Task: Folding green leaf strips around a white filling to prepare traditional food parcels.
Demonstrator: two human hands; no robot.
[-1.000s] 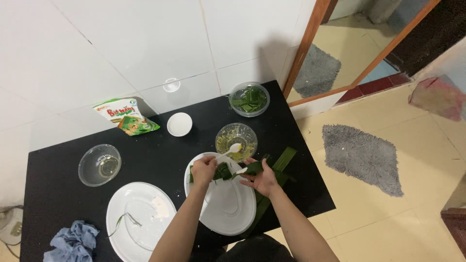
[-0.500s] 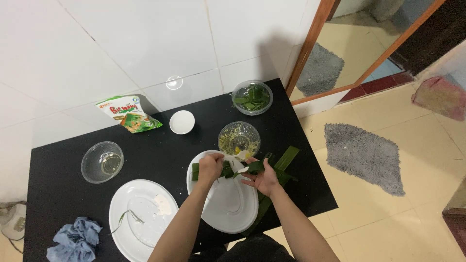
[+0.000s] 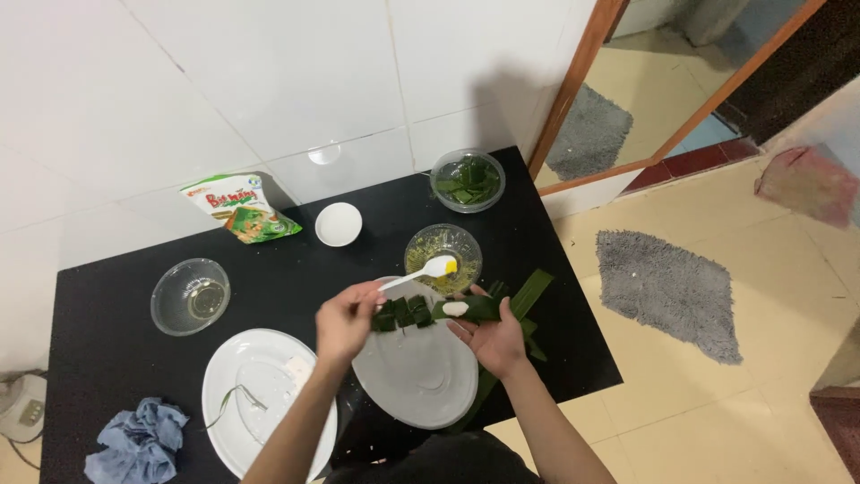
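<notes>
Starting at the far left of the black bench (image 3: 107,358), a crumpled blue cloth (image 3: 136,441) sits near the front corner, with a clear glass bowl (image 3: 190,296) behind it. Next comes a white plate (image 3: 260,394), and back by the tiled wall a green snack bag (image 3: 240,208) and a small white cup (image 3: 339,223). Now the action: the left hand (image 3: 345,318) is curled shut, pinching the handle of a white spoon (image 3: 419,272) whose bowl points toward a glass bowl of yellowish filling (image 3: 442,254). The same hand touches the left end of a folded green leaf (image 3: 430,311), held over a second white plate (image 3: 417,376). A pale dab sits on the leaf. Right hand (image 3: 494,336) lies underneath, palm up, fingers cupped around the leaf's right end. More leaf strips (image 3: 524,296) lie on the bench just beyond it, and a bowl of greens (image 3: 467,179) stands at the back.
</notes>
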